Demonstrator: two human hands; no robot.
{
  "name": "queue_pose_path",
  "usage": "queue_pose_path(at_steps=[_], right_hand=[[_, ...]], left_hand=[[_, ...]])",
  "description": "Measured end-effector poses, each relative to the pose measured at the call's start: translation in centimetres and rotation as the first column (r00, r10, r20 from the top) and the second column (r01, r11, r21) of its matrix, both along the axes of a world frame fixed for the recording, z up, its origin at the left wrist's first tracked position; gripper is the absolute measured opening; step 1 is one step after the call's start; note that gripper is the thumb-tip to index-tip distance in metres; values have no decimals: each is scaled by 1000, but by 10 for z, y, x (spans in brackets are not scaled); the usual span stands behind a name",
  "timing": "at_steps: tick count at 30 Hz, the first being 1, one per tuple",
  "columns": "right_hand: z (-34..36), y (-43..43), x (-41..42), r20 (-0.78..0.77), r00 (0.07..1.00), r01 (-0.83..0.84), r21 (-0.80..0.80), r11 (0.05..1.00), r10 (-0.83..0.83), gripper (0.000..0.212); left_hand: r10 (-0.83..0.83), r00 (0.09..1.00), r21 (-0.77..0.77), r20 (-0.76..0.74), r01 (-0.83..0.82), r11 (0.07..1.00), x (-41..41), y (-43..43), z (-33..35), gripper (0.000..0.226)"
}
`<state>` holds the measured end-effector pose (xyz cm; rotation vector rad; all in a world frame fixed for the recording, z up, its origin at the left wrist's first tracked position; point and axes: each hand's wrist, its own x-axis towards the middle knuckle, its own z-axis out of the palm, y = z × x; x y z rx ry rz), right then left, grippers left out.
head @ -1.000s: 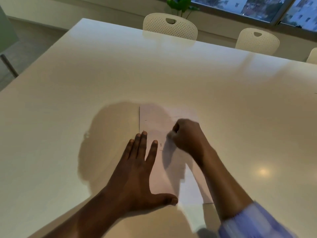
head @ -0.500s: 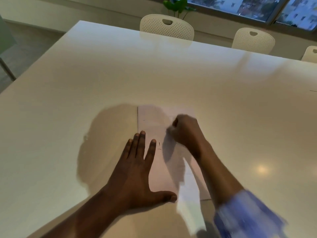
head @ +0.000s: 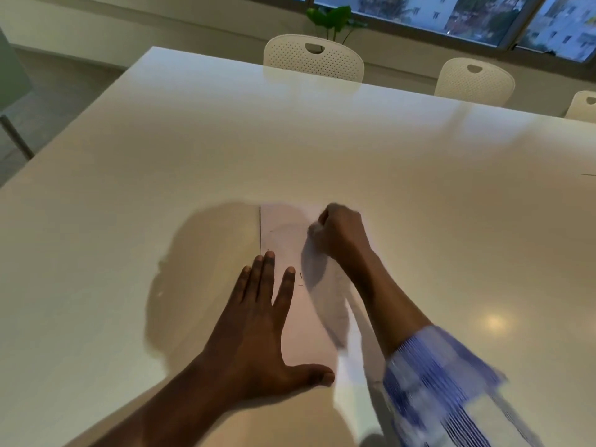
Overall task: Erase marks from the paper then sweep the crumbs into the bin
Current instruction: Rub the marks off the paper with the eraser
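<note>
The left hand (head: 258, 333) lies flat, fingers spread, pinning the paper (head: 304, 333); the right hand (head: 342, 235) curls round a pale blur, probably the eraser (head: 314, 228), beyond the left fingertips; small marks (head: 301, 279) show just beside the left forefinger; erasing looks unfinished; sweeping is not begun; no bin is in view.

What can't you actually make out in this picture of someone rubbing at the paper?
All from the head view:
Eraser: just a pale smear in the right hand's curled fingers, motion-blurred.
Marks on the paper: too small to read.
Paper's right edge: covered by the right forearm and its shadow.
Crumbs: too small to see.
Bin: outside the frame.
Sleeve: blurred, cut off by the bottom edge.
</note>
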<state>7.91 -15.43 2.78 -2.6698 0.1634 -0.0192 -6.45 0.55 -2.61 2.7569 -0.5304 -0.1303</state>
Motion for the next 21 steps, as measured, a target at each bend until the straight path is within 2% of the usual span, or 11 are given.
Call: queue_pose_path(at_steps=[3,5,9,13,17,21], right_hand=[[-17,10,-39,-36,997,-62,81,995,65,9],[-20,20,-36,6,999,-46,131,990,46,10],[-6,31,26,57,998,-23,78,997,19,21],[5,25,51,-26,999,-36,2,999,36,28],[1,-12,-22,14,997,-82,67,994,82,21],[-1,-55,-126,44,998,-54,49,997,52,22]], left_hand=[[-6,1000,-2,19,6,1000,-1,0,0,146],[-10,1000,-15,18,10,1000,0,1,-1,145],[-20,1000,9,-7,21,1000,1,2,1,144],[-11,999,53,-31,12,998,1,-1,4,145],[-4,1000,24,-25,5,1000,1,1,2,146],[9,999,69,-31,-7,998,1,0,2,148]])
